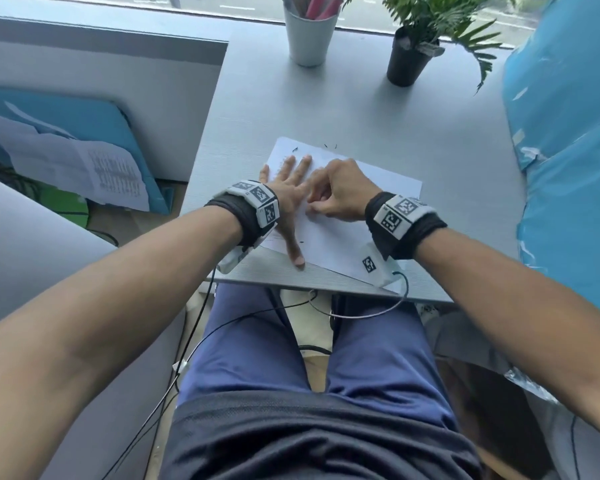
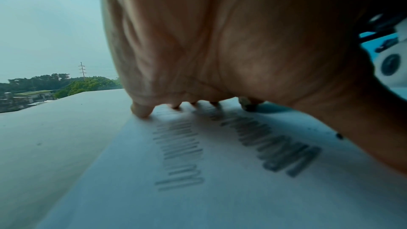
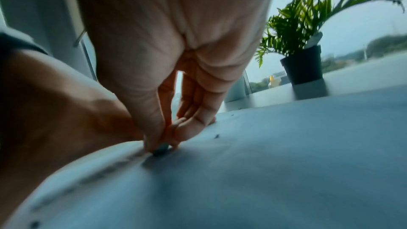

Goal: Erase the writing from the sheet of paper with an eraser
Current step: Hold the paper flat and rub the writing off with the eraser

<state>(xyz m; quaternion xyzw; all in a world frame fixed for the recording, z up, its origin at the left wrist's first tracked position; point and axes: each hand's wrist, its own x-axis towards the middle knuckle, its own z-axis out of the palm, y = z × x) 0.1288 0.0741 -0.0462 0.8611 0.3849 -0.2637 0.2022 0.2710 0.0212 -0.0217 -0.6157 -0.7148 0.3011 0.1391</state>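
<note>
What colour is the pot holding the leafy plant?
Black; the pot shows best in the head view.

I sit at a gray table (image 1: pixel 378 109). A white sheet of paper (image 1: pixel 343 240) lies flat on it, close to the edge by my legs. Rows of pencil marks (image 2: pixel 279 145) run across the paper. Small dark crumbs (image 3: pixel 216 136) sit on the paper and on the table just past the paper's far edge. Far behind the paper, by the window, a white cup (image 1: pixel 309 36) with pens stands on the table. To the right of the cup stands a green plant in a black pot (image 1: pixel 407 62). My left hand (image 1: pixel 288 188) lies flat on the paper. My right hand (image 1: pixel 340 192) rests on the paper too, just beside it.
</note>
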